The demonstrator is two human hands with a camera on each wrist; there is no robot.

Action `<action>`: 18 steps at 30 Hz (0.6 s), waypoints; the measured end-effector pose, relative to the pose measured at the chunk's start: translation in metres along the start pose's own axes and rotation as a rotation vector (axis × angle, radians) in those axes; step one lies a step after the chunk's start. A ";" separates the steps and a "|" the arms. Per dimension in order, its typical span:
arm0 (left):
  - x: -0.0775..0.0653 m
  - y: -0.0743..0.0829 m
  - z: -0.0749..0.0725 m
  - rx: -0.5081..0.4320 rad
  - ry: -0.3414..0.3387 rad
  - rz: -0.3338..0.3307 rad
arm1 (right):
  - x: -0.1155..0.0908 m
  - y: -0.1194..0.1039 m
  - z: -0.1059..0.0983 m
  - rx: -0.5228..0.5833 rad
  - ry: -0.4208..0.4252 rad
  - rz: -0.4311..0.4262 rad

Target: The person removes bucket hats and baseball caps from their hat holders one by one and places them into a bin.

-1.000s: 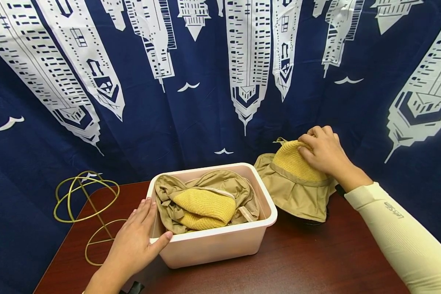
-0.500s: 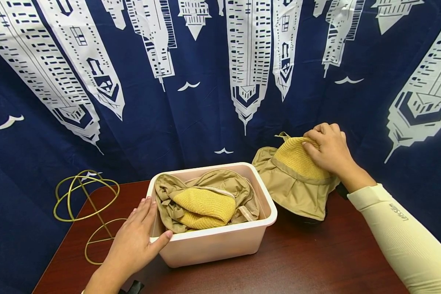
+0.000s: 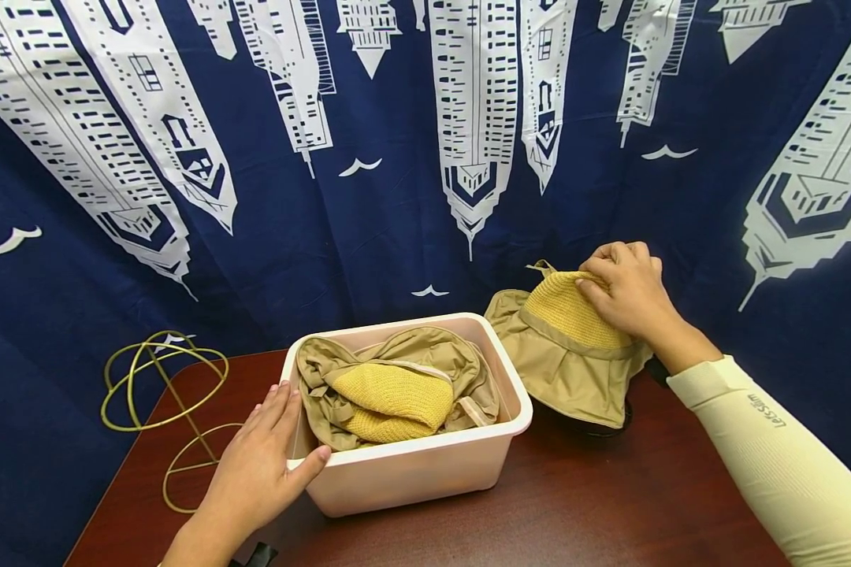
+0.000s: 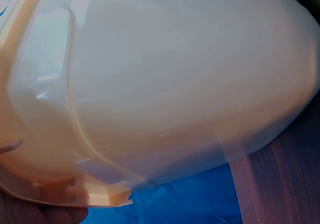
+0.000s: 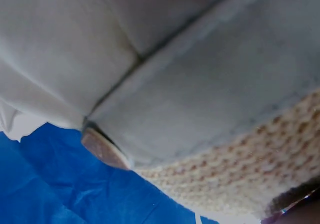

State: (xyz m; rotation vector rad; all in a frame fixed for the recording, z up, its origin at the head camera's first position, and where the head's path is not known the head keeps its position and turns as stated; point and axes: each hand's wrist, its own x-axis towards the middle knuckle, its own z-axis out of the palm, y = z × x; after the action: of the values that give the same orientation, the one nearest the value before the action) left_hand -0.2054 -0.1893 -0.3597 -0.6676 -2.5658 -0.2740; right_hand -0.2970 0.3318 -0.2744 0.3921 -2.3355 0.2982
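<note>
A sun hat (image 3: 570, 339) with a yellow knitted crown and a khaki fabric brim lies at the right side of the table. My right hand (image 3: 627, 287) pinches the top of its crown between thumb and fingers. Knit and brim seam fill the right wrist view, where the hat (image 5: 165, 93) is very close. Left of it stands a white plastic bin (image 3: 411, 480) containing another yellow and khaki hat (image 3: 397, 398), folded and crumpled. My left hand (image 3: 258, 461) lies with straight fingers along the bin's left rim, thumb over the near corner. The bin's wall (image 4: 180, 73) fills the left wrist view.
A gold wire stand (image 3: 173, 386) with ring-shaped top and base is behind my left hand. Everything rests on a dark red-brown wooden table (image 3: 574, 504). A blue curtain with white buildings (image 3: 390, 236) hangs behind the table. Something dark shows under the hat's brim.
My right hand rises slightly to the right with the hat's crown, then comes a little back down. The left hand and the bin stay in place; the head view shifts slightly.
</note>
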 end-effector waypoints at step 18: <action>-0.001 0.001 -0.001 0.000 0.001 -0.001 | -0.002 0.002 -0.008 0.104 0.061 -0.030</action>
State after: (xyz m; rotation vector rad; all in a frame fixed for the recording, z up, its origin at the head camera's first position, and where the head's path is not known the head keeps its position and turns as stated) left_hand -0.2041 -0.1887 -0.3592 -0.6663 -2.5649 -0.2742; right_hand -0.2918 0.3369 -0.2705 0.4624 -2.2586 0.4123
